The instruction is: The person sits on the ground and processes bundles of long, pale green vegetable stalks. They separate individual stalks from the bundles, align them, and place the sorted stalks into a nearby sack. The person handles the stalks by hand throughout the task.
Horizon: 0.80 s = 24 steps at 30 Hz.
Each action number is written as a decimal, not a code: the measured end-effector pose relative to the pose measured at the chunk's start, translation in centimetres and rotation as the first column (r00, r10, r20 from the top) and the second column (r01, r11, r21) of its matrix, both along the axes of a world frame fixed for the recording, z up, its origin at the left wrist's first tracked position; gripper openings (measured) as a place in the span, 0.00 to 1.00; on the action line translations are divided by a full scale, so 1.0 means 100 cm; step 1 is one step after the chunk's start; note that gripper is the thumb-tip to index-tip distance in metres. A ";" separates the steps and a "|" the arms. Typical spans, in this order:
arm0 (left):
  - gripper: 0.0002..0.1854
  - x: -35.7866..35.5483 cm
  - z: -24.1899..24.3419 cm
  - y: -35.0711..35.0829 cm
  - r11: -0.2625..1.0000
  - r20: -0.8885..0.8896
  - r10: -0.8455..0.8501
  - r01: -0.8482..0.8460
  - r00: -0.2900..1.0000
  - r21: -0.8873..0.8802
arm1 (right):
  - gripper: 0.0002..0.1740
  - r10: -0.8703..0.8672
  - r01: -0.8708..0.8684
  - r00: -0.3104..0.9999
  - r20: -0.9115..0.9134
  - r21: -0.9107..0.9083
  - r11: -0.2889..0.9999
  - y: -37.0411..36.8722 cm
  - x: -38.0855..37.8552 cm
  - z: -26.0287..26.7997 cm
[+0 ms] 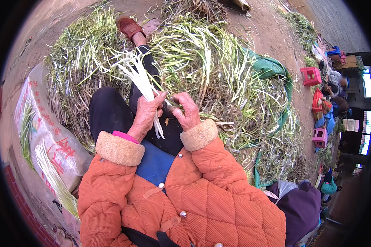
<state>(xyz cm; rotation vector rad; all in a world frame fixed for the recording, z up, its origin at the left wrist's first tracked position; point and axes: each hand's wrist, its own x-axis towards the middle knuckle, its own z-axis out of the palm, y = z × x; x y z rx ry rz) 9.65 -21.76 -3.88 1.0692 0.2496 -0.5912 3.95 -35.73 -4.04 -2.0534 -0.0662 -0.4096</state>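
Note:
My left hand (146, 115) is closed around a bunch of long white leafy stalks (141, 78), held above my lap. Their leafy tips fan out away from me, and the white lower ends (158, 128) hang below the fist. Close beside it, my right hand (187, 111) pinches a thin greenish stalk (156, 81) between thumb and fingers. The two thumbs nearly meet. Beyond my knees spreads a large heap of cut green and withered stalks (198, 58), some of it dry and brown.
At left, white stalks (54, 176) and a green bundle (26, 129) lie on a printed plastic sack (65, 154). Green cloth (267, 66) edges the heap. A purple bundle (300, 213) lies at lower right. Other people (335, 81) sit far right near pink stools (311, 76).

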 end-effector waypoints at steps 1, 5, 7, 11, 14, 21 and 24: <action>0.12 0.000 0.000 0.000 1.000 0.001 -0.023 0.023 1.000 0.002 | 0.09 -0.023 0.024 0.999 -0.040 0.042 0.999 0.000 0.000 0.000; 0.12 0.000 -0.002 0.000 0.998 0.002 -0.059 0.059 0.998 0.010 | 0.08 -0.123 0.138 0.986 -0.113 0.142 0.980 0.000 -0.004 -0.001; 0.12 0.000 -0.002 0.000 0.999 -0.005 -0.039 0.039 0.999 0.007 | 0.07 -0.163 0.172 0.984 -0.078 0.127 0.977 0.003 -0.003 -0.001; 0.12 -0.001 -0.002 -0.001 0.998 0.018 -0.055 0.055 0.998 0.028 | 0.08 -0.095 0.116 0.980 -0.175 0.113 0.987 0.011 0.002 -0.004; 0.12 -0.002 0.000 0.001 0.998 0.013 -0.052 0.052 0.999 0.027 | 0.05 -0.162 0.161 0.987 0.000 0.085 0.983 0.009 -0.001 -0.011; 0.13 0.006 0.005 0.016 1.000 0.027 0.000 0.000 1.000 0.008 | 0.03 -0.355 0.404 0.897 -0.264 0.162 0.900 -0.049 -0.041 -0.029; 0.13 0.010 0.008 0.024 1.000 0.049 -0.013 0.012 0.999 0.026 | 0.07 -0.504 0.500 0.857 -0.107 -0.059 0.864 -0.071 -0.049 -0.016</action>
